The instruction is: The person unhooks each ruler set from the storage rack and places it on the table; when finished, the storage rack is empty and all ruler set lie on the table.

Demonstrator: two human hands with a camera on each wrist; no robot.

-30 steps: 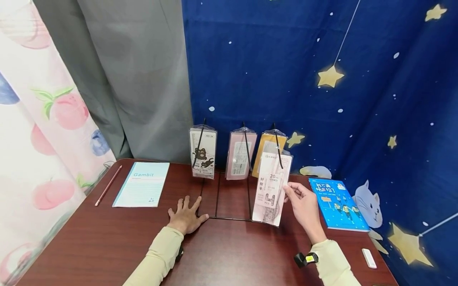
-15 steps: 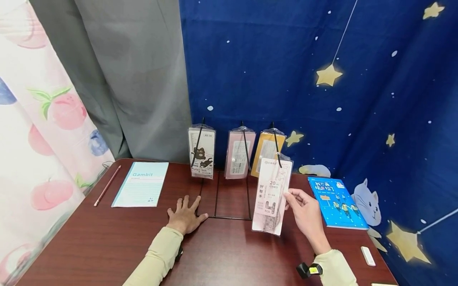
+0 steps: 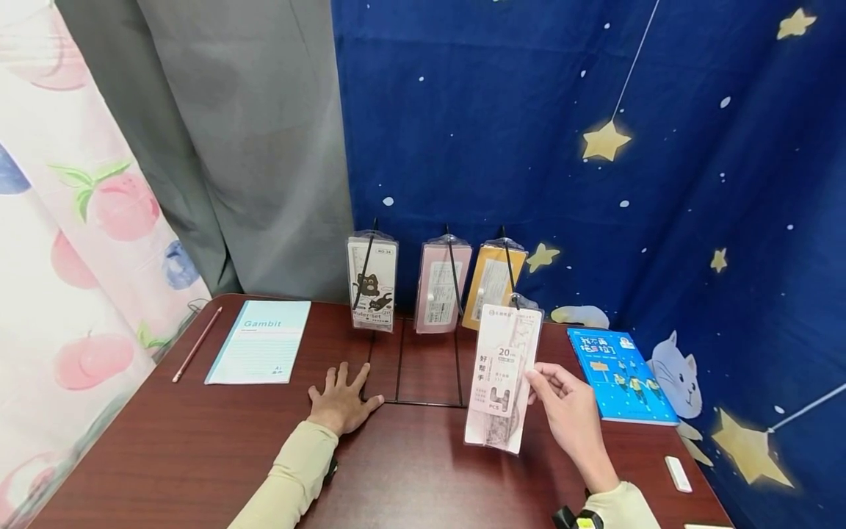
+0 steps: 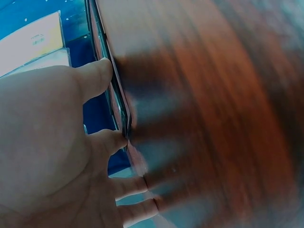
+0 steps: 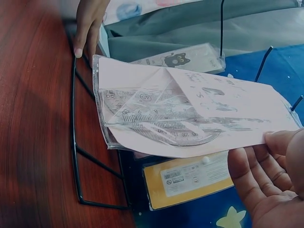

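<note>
My right hand (image 3: 570, 415) pinches the right edge of a pale pink ruler set (image 3: 499, 382) in a clear sleeve between thumb and fingers. A protractor and a set square show through the sleeve in the right wrist view. The set's top overlaps the tip of the right-hand black hook (image 3: 511, 268). Behind it hangs a yellow-backed packet (image 3: 487, 272). My left hand (image 3: 344, 402) lies spread on the table, fingertips at the black wire base (image 3: 423, 403) of the rack. A white ruler set (image 3: 373, 283) with a cat picture and a pink-backed packet (image 3: 441, 286) hang on the other hooks.
On the brown table (image 3: 396, 477), a red pencil (image 3: 198, 344) and a light blue notebook (image 3: 259, 342) lie at the left. At the right are a blue book (image 3: 624, 376) and a white eraser (image 3: 678, 474). Curtains (image 3: 463, 132) hang behind the rack.
My right hand has drawn the pink ruler set toward me and lower, along the hook to its front tip. The left hand has stayed in place.
</note>
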